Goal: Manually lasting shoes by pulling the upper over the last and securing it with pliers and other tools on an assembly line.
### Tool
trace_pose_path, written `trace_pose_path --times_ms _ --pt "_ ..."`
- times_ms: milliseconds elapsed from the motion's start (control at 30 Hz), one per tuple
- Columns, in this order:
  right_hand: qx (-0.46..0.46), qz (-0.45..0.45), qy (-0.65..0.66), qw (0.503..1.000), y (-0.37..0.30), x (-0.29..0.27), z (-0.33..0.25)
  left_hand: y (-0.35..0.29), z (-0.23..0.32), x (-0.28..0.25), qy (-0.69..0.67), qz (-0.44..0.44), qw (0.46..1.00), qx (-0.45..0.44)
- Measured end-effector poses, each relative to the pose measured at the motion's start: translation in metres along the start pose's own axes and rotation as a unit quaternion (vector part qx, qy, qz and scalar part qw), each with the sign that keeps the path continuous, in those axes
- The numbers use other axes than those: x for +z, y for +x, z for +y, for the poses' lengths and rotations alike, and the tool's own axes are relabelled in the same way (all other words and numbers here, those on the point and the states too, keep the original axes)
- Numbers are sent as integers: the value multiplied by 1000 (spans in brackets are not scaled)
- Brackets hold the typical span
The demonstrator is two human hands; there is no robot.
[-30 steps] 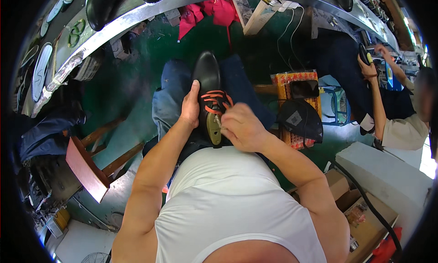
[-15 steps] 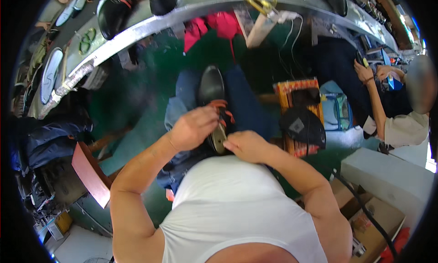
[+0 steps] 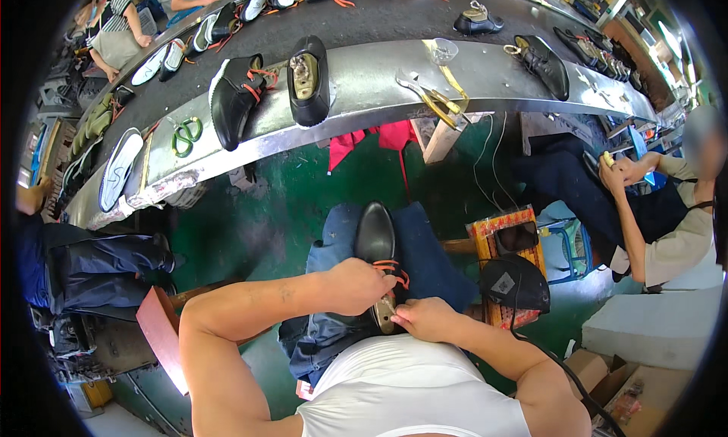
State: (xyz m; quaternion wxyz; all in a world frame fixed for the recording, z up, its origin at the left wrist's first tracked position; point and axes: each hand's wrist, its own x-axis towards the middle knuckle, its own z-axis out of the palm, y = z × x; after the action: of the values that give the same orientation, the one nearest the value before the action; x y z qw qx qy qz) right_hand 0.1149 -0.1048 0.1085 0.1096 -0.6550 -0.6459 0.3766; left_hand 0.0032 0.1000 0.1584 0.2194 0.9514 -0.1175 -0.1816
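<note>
Head view: the black shoe [image 3: 375, 232] is seen on the lap [image 3: 436, 244] — its heel edge [image 3: 385, 325] is pinched by the right hand [image 3: 426, 318]; the left hand [image 3: 362, 287], grip not discernible, is curled at orange laces [image 3: 404, 278].

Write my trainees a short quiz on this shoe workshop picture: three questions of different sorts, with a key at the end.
1. True or false: the black shoe under the person's left hand points its toe toward the person.

2. Where does the yellow-handled tool lie?
a) on the floor
b) on the metal bench
c) inside a cardboard box

3. Fill the gap: the person's ____ hand is the one nearer the heel end of that shoe.

Key
1. False; the toe points away.
2. b
3. Right; the right hand is by the heel end.
</note>
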Motion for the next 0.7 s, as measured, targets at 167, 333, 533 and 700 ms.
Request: trace_pose_path --times_ms 167,333,533,700 --pt "-50 86 -125 987 11 4 13 -13 -22 23 -162 127 979 -7" --pt "-49 70 -121 989 17 6 10 -10 -24 15 -53 -4 999 1" --pt "-19 30 -99 994 7 11 10 -28 -11 7 -140 -40 986 79" --pt "33 -12 -74 997 1 6 21 -68 -70 22 -652 157 712 -208"
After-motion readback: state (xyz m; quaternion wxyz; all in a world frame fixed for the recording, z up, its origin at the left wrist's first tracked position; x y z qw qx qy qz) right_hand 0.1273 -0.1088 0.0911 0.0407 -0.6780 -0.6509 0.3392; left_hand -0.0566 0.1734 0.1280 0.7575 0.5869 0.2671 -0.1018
